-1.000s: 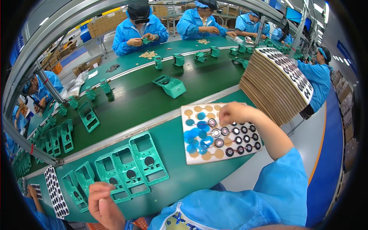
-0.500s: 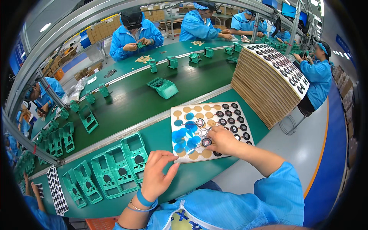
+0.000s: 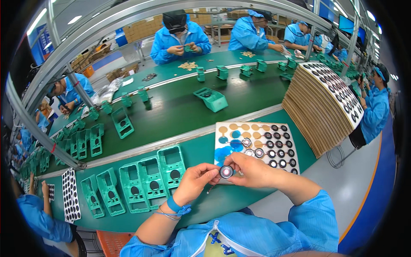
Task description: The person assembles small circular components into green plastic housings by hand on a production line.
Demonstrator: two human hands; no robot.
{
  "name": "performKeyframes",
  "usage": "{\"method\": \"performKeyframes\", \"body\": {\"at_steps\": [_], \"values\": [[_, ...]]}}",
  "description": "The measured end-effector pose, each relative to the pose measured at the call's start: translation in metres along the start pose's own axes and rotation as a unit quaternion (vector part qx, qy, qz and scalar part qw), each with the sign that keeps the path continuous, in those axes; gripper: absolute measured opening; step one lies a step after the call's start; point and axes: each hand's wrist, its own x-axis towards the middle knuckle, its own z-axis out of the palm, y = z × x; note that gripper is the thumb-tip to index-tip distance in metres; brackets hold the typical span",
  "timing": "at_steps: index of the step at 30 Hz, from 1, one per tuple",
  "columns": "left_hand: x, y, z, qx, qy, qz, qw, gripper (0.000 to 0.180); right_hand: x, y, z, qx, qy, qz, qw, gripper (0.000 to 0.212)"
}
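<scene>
Between both hands, just above the near edge of a white tray (image 3: 218, 146), is a small round black speaker (image 3: 226, 171) with a pale centre. My right hand (image 3: 253, 170) grips its right side with thumb and fingers. At its left edge my left hand (image 3: 195, 180) is closed too, fingertips against the speaker. A thin wire (image 3: 209, 189) hangs below them. Rows of similar speakers fill the tray's right part; several blue film discs (image 3: 223, 154) lie on its left part, and tan round spots show at the back. My right hand hides part of the tray.
Green plastic housings (image 3: 165, 171) stand in a row to the left. Beyond runs a green conveyor belt (image 3: 171, 118) carrying another housing (image 3: 214, 102). A tall stack of trays (image 3: 306, 115) rises at right. Co-workers (image 3: 182, 40) sit across the belt.
My right hand has lifted the speaker off the tray and brought it toward me. My left hand has moved in and closed at its edge. The whole view has shifted.
</scene>
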Motion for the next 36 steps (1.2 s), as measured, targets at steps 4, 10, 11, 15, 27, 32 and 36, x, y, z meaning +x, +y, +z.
{"method": "performKeyframes", "body": {"at_steps": [4,10,11,15,27,32,36], "values": [[-0.016,0.006,-0.016,-0.105,0.026,-0.035,0.993,0.021,0.023,-0.002,0.011,0.157,-0.035,-0.006,0.987,0.036],[-0.045,0.049,-0.078,0.043,0.206,0.085,0.974,0.022,0.068,0.0,0.017,0.442,-0.028,-0.083,0.893,0.032],[-0.048,0.062,-0.1,0.045,0.256,0.106,0.96,0.02,0.074,-0.009,0.008,0.459,-0.02,-0.065,0.886,0.032],[-0.031,0.077,-0.23,0.166,0.425,0.097,0.885,0.019,0.109,-0.007,0.003,0.517,-0.002,-0.041,0.855,0.028],[0.098,-0.038,-0.415,0.31,0.546,-0.198,0.752,0.037,0.143,0.0,0.009,0.449,-0.047,0.112,0.885,0.027],[0.085,-0.031,-0.419,0.314,0.561,-0.178,0.745,0.031,0.15,0.006,0.016,0.547,-0.119,0.132,0.818,0.026],[0.079,0.008,-0.374,0.029,0.501,-0.114,0.857,0.025,0.142,0.02,0.023,0.617,-0.168,0.129,0.758,0.027]]}}
